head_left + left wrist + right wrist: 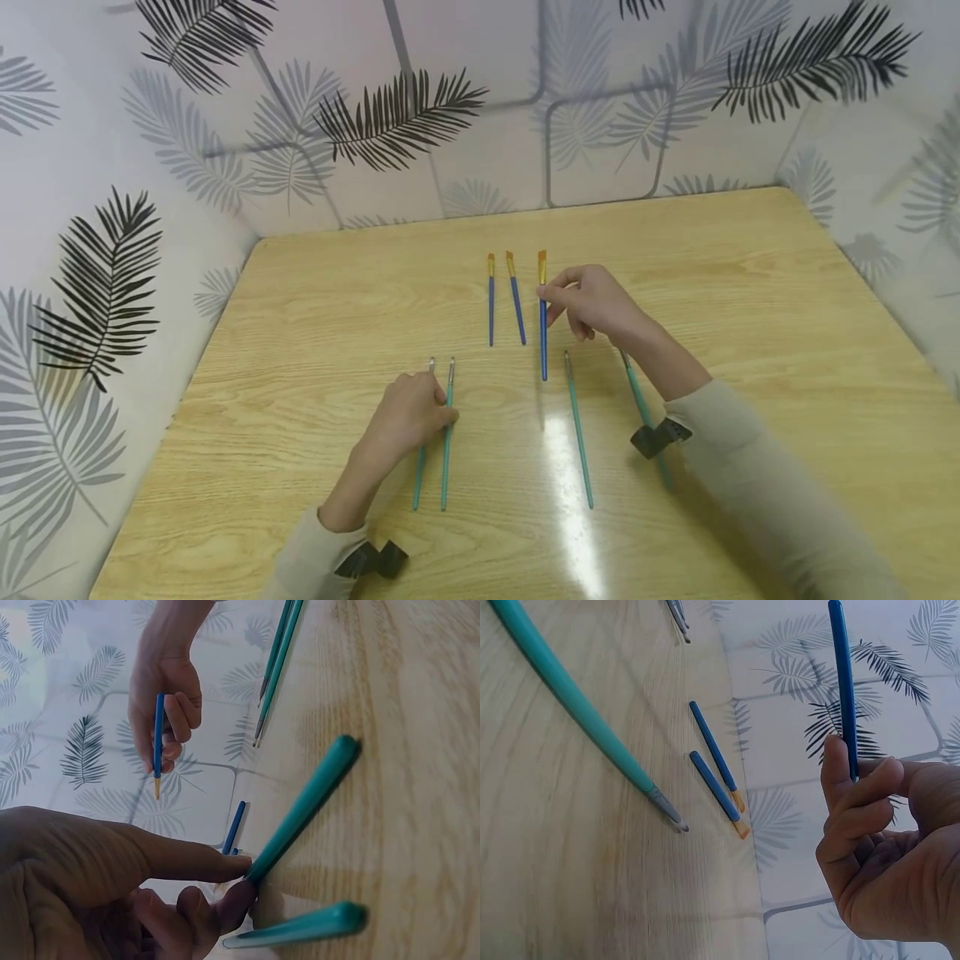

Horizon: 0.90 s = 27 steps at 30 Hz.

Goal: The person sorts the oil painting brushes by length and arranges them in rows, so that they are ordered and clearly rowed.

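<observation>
My right hand (596, 302) pinches a blue paintbrush (543, 346) between thumb and fingers. This brush is off the table, its orange bristles pointing to the far side. With thumb and fingertip, my left hand (403, 415) pinches a teal paintbrush (304, 802) at the left of the table. Beside it lies another teal paintbrush (418, 483), partly hidden under the left hand. Two more blue paintbrushes, one straight (491, 308) and one slanted (517, 308), lie side by side at the table's middle, left of the right hand.
Nearer the front right lies a teal paintbrush (579, 437). A further teal paintbrush (639, 396) is partly covered by the right wrist's camera. The wooden table (337, 292) meets a leaf-patterned wall covering (495, 158) at its back and left.
</observation>
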Each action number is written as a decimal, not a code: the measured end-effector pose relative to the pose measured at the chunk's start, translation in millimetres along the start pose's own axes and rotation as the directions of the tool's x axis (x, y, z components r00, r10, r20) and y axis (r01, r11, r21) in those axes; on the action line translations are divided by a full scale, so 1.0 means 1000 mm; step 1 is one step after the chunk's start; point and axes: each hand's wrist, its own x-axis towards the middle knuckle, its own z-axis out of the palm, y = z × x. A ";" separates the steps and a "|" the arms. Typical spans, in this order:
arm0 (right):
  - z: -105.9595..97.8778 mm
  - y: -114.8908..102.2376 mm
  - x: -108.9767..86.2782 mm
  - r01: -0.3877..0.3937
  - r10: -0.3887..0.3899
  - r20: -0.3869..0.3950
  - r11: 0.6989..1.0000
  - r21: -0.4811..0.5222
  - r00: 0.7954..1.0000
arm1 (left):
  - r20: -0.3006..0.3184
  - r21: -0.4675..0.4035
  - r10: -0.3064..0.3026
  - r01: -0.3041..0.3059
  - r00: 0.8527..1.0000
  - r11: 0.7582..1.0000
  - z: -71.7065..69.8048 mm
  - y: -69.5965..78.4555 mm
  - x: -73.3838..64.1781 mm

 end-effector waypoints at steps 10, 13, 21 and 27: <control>-0.001 0.001 0.008 -0.030 0.030 -0.003 0.999 -0.024 1.000 | 0.040 -0.057 -0.011 0.013 0.999 0.998 -0.003 0.000 0.000; -0.002 0.001 0.012 -0.033 0.033 -0.006 0.999 -0.033 0.999 | 0.058 -0.077 -0.015 0.019 0.998 0.997 -0.003 0.000 -0.001; -0.006 0.003 0.018 -0.025 0.025 0.004 0.999 -0.048 1.000 | 0.062 -0.072 -0.001 0.005 0.998 0.997 -0.002 -0.002 -0.001; -0.007 0.002 0.022 -0.027 0.027 -0.005 0.998 -0.064 1.000 | 0.067 -0.059 0.002 0.002 0.998 0.998 -0.002 -0.002 0.000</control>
